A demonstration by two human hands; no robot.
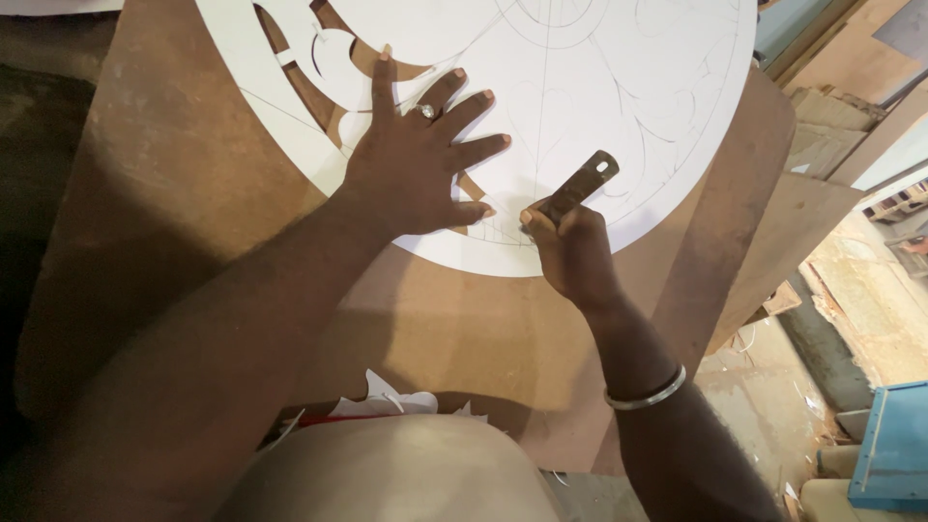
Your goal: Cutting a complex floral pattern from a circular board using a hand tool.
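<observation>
White sheet: big round white sheet lies flat on the brown board, top part runs out of view. Thin pencil lines & curvy shapes drawn on it.
Cut holes: some shapes on the upper left are cut out, brown shows thru.
Brown board: wide flat brown board, it's the work surface under the sheet. Looks worn & dusty.
Left hand: left hand lies flat on the sheet w/ fingers spread wide open. Holds nothing, just presses down. Ring on one finger.
Right hand: right hand is closed tight around a dark metal cutting tool. Fist sits at the lower edge of the sheet, just beside the left thumb.
Tool: slants up & to the right from the fist, w/ a small slot hole at the far end. Its tip is hidden by the thumb, so can't tell if it touches the sheet.
Bangle: thin silver bangle on the right wrist.
Scraps: small white paper scraps lie at the near edge of the board, close to the person's body.
Right side: wood pieces & a blue box thing down on the floor, well apart from the hands.
</observation>
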